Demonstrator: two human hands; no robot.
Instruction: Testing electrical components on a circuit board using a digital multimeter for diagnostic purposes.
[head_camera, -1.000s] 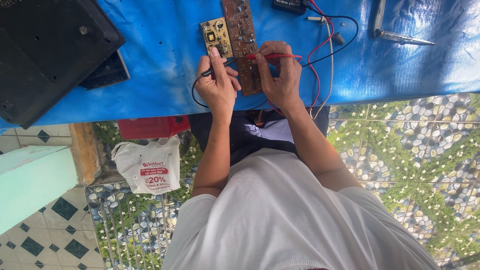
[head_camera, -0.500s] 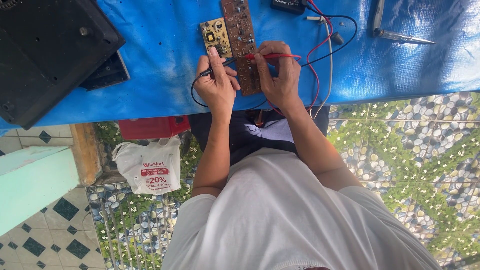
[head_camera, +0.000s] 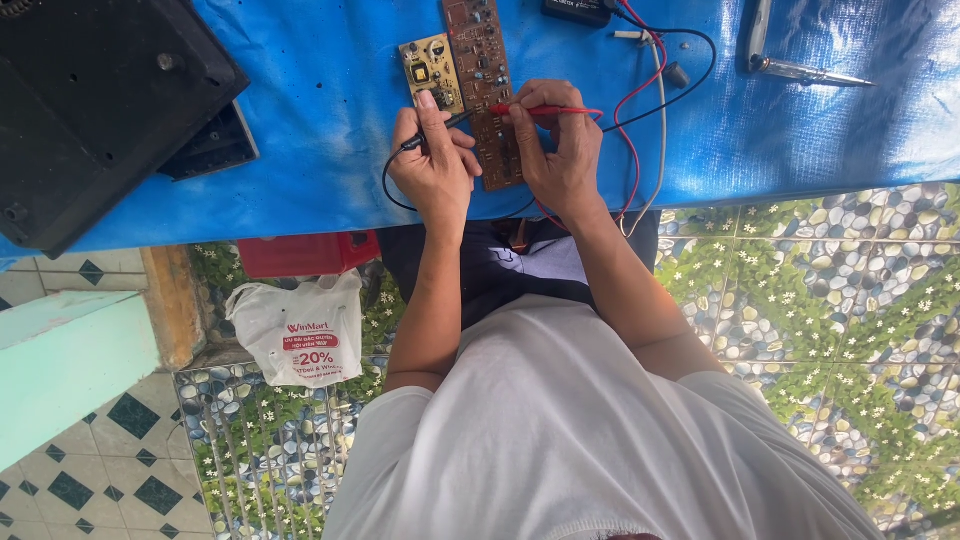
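Observation:
My left hand (head_camera: 435, 165) grips a black test probe (head_camera: 447, 128) whose tip reaches the long brown circuit board (head_camera: 483, 70) lying on the blue sheet (head_camera: 320, 120). Across the same board, my right hand (head_camera: 562, 150) holds a red test probe (head_camera: 548, 110) pointing left onto it. Beside the long board, on its left, lies a smaller yellowish circuit board (head_camera: 430, 68). Red and black leads (head_camera: 660, 80) run from the probes up to a dark meter (head_camera: 577, 10) at the top edge, only partly in view.
A large black device casing (head_camera: 95, 105) covers the sheet's left part. A metal pen-shaped tool (head_camera: 800, 70) lies at the top right. Below the table edge are a red box (head_camera: 305, 253), a white plastic bag (head_camera: 300, 330) and a pebble-patterned floor (head_camera: 830, 300).

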